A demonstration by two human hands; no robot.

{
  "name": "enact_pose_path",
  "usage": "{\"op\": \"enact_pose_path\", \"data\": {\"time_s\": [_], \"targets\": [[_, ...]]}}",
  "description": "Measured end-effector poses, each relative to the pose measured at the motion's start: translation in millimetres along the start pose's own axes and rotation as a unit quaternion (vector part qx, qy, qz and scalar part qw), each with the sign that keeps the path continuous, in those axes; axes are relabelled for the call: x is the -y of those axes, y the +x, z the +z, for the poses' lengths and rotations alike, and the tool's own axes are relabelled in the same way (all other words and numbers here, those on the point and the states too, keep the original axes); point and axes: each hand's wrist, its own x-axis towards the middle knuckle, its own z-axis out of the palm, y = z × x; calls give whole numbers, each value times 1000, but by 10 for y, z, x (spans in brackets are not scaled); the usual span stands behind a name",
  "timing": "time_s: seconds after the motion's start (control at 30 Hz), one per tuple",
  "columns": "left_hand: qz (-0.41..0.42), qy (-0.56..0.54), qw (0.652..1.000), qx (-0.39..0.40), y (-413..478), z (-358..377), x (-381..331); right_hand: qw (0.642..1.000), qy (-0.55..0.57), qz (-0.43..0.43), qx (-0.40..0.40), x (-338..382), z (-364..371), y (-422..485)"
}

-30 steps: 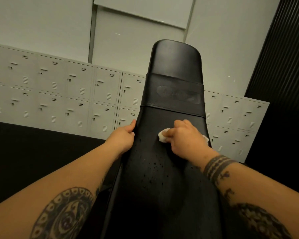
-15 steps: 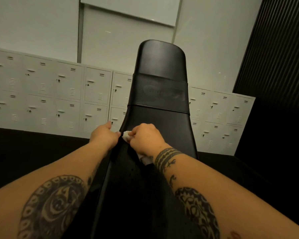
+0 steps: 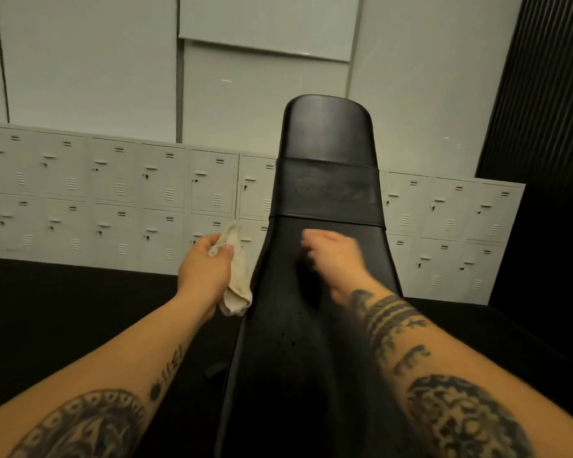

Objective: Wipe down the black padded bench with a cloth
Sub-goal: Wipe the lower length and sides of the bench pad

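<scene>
Two rows of pale grey lockers (image 3: 113, 200) run along the back, each door with a little handle and vent slots. Plain light wall (image 3: 90, 61) above them, with a white panel (image 3: 268, 24) up top. Dark ribbed wall (image 3: 549, 77) on the right, black floor (image 3: 63, 309) below.

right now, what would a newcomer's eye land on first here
The tall black padded bench rising up the middle of the view draws the eye first. Beside its left edge, the left hand grips a pale crumpled cloth, while the right hand, blurred, is over the pad itself. A row of grey lockers runs along the wall behind.
</scene>
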Motion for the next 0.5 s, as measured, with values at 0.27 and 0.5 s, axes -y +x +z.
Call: {"op": "enact_pose_path", "data": {"time_s": [0.27,0.5], "targets": [[82,116,987,81,132,340,258,938,-303,88,-144,-485,-957,319],[153,130,978,53,472,908,-31,914,-376,77,-129,-497,-1026,421]]}}
